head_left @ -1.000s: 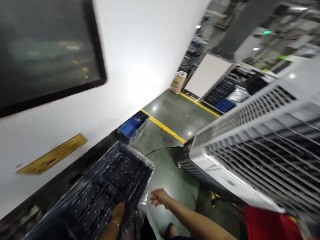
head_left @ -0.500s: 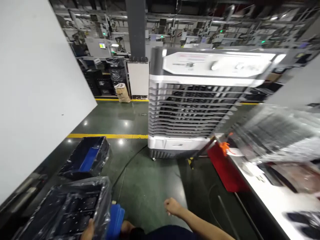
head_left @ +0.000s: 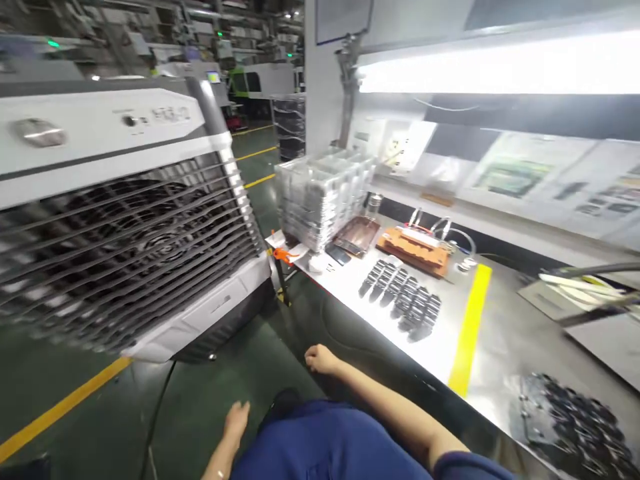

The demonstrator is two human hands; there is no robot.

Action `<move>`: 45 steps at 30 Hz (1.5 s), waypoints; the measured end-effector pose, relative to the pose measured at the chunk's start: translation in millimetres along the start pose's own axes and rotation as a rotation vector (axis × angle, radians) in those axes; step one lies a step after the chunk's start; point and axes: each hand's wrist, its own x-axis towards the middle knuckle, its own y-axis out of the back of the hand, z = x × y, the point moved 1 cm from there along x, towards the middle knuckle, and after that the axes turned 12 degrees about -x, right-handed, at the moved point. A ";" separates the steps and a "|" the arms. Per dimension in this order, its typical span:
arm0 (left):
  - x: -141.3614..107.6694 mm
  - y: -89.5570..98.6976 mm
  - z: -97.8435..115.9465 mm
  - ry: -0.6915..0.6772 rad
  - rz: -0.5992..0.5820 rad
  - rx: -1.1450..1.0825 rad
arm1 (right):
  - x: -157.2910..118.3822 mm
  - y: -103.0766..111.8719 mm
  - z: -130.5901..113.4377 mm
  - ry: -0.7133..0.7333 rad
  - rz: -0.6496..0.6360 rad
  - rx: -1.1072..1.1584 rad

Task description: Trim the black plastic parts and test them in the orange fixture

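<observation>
The room is big, with a green floor [head_left: 200,393] and machines far off at 11 o'clock. A big fan box [head_left: 210,308] stands at 9 o'clock. The shiny counter [head_left: 493,333] runs from the middle to 4 o'clock, with a bright light [head_left: 500,63] at 2 o'clock. See-through boxes [head_left: 310,200] sit stacked near 12. An orange-brown block [head_left: 415,250] lies at 3 o'clock. The left hand [head_left: 236,420], at 7 o'clock, has a loose, open grip, with nothing seen in it. The right hand [head_left: 320,359], at 6 o'clock near the counter, has a curled-up grip; I cannot see inside. Small dark parts [head_left: 403,293] lie in rows at 4 o'clock. I think touching them would need a lift over the edge.
</observation>
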 end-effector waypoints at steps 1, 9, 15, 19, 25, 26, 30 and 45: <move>21.2 6.5 25.7 -0.012 0.020 -0.013 | 2.0 19.8 2.3 0.018 0.048 0.007; 172.4 114.5 265.1 -0.586 0.275 -0.250 | 58.1 231.1 -40.1 0.254 0.434 -0.160; 211.6 159.2 476.0 -1.041 0.653 -0.376 | 111.1 409.6 -112.0 0.536 0.860 -0.583; 248.9 153.6 552.0 -1.035 0.715 -0.384 | 157.4 477.2 -133.8 0.492 0.853 -0.840; 297.1 119.5 558.8 -1.011 0.742 -0.443 | 192.3 502.1 -130.5 0.468 0.689 -1.068; 298.3 116.7 557.4 -1.013 0.746 -0.450 | 192.6 502.8 -130.1 0.483 0.689 -1.081; 292.3 117.0 557.8 -0.979 0.801 -0.468 | 191.5 505.2 -132.7 0.484 0.685 -1.116; 276.2 127.2 562.1 -1.249 1.132 -0.457 | 186.2 546.2 -160.3 0.427 0.738 -1.011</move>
